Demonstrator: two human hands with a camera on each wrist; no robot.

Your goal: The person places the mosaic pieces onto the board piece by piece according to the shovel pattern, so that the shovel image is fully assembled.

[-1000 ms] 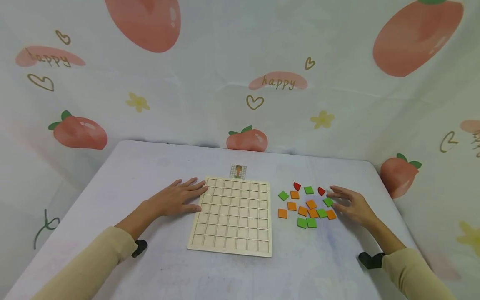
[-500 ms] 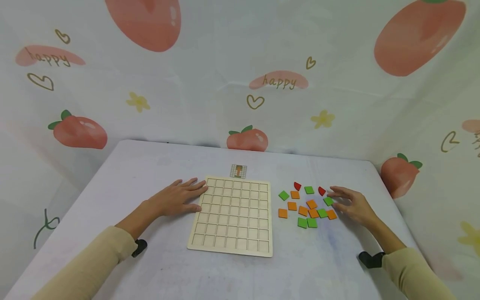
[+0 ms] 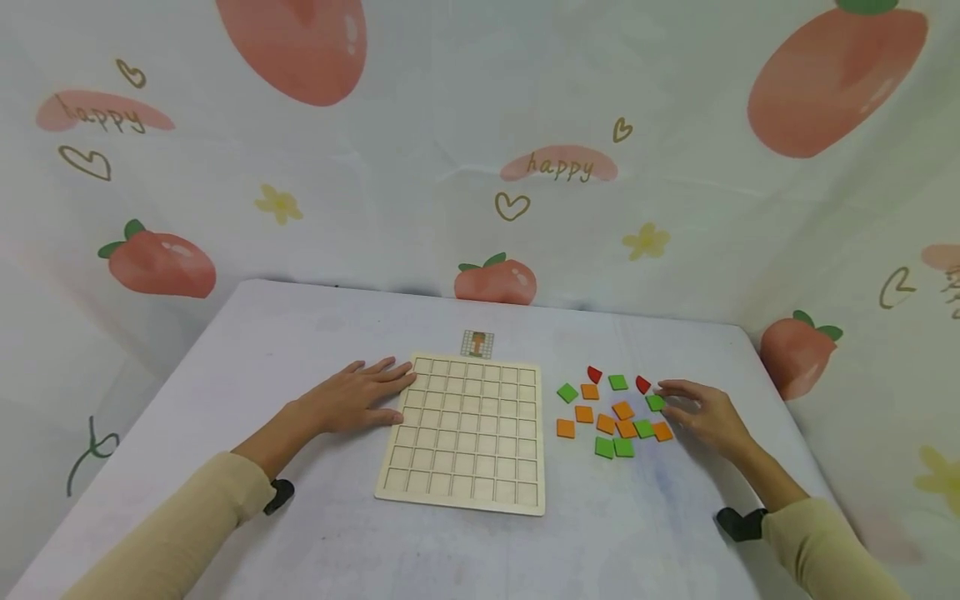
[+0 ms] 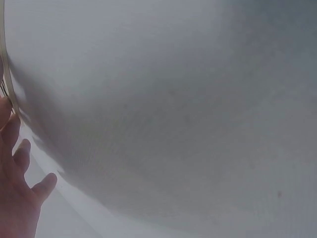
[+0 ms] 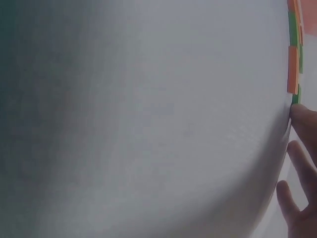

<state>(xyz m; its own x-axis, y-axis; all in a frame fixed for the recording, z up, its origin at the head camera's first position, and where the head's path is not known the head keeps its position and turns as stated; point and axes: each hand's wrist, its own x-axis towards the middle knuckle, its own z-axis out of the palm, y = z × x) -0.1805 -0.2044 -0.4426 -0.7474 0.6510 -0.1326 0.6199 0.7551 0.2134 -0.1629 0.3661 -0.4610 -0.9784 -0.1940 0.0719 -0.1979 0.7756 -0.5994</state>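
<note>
in the head view, a pale gridded board (image 3: 461, 433) is seen lying flat on the white worktop (image 3: 337, 546), near its middle. the board's left edge is touched by the left hand (image 3: 358, 397), which is laid palm down with its fingers spread and relaxed. beyond the board's far edge, a small printed card (image 3: 477, 344) is placed. to the right of the board, orange, green and red pieces are scattered: the orange and green ones are square, and the two red ones are rounded on one side. at the right side of this group, the thumb and forefinger of the right hand (image 3: 703, 412) are set at the edges of a green tile (image 3: 654, 403); whether it is firmly pinched cannot be told. just beyond that tile, a red piece (image 3: 642, 384) is seen, and an orange tile (image 3: 662, 432) is seen on its near side. both forearms are covered by beige sleeves (image 3: 168, 529). behind the worktop, a white cloth (image 3: 420, 208) is printed with fruit, flowers and hearts.

in the left wrist view, the spread fingers are shown at the lower left, against the board's edge.

in the right wrist view, green and orange pieces are shown edge-on at the right, and a green one is met by a fingertip.
</note>
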